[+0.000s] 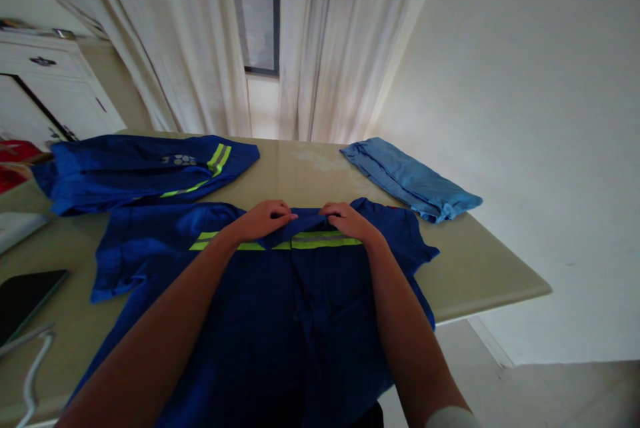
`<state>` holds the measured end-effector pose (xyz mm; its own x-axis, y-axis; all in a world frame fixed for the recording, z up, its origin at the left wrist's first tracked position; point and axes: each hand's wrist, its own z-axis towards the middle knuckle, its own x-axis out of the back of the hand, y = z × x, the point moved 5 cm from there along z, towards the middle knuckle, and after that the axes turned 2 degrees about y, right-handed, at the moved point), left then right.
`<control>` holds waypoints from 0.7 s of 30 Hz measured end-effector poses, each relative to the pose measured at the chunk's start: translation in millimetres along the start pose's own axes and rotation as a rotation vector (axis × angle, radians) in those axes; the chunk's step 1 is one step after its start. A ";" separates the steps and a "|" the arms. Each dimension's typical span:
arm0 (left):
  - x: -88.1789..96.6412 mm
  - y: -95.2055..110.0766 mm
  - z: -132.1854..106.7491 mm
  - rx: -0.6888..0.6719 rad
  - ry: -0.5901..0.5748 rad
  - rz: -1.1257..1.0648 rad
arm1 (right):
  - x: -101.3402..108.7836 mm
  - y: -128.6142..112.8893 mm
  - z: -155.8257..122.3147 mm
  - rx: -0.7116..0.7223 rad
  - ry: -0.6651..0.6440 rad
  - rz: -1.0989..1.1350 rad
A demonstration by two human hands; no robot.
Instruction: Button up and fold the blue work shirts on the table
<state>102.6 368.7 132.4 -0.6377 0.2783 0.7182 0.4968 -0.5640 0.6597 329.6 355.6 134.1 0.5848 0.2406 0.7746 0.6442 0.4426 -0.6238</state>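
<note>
A dark blue work shirt (250,321) with yellow-green reflective strips lies spread front side up on the table, its hem hanging over the near edge. Its collar (300,220) is pinched between my two hands. My left hand (263,219) is closed on the collar's left end, thumb against fingers. On the right end, my right hand (345,218) grips the fabric the same way. Both forearms cross over the shirt's chest and hide parts of the strip and sleeves.
Another blue garment with reflective strips (135,171) lies folded at the back left. Folded light blue cloth (410,175) rests at the back right. A dark tablet-like device (30,298) and a white cable (33,375) are at the left. The table's right corner (543,289) sticks out near the wall.
</note>
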 end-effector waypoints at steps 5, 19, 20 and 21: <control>-11.8 -8.7 -8.2 0.039 0.038 0.316 | -9.7 13.6 1.0 -0.127 -0.005 -0.006; 50.3 -73.0 -33.0 0.423 -0.058 0.614 | -9.9 30.7 9.2 -0.127 0.057 -0.348; 55.9 -71.9 -31.3 0.407 -0.040 0.634 | -7.3 28.4 14.1 -0.125 0.054 -0.373; 60.5 -69.0 -27.1 0.384 -0.016 0.661 | -3.6 25.6 20.8 -0.127 0.054 -0.403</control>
<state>13.8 403.4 124.3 -0.1297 -0.0098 0.9915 0.9436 -0.3084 0.1204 333.7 384.0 117.5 0.2971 0.0230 0.9546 0.8801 0.3812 -0.2831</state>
